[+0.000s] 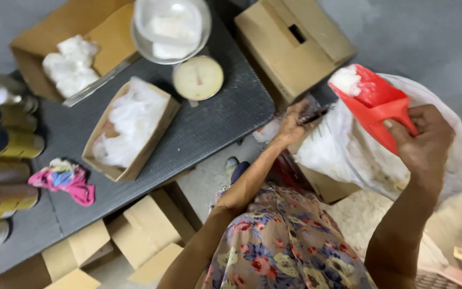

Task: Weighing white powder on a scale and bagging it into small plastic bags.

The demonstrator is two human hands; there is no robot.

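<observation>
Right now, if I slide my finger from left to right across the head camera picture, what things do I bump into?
Dark-capped yellow bottles → pink crumpled cloth → cardboard tray of white stuff → round scale dial → left hand gripping the white sack → red scoop → right hand holding it.

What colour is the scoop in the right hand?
Red: the scoop, held by the right hand, shows clearly in the head view.

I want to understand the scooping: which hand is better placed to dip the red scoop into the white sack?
Probably the right hand: it already grips the red scoop above the white sack. The left hand holds the sack's edge.
</observation>
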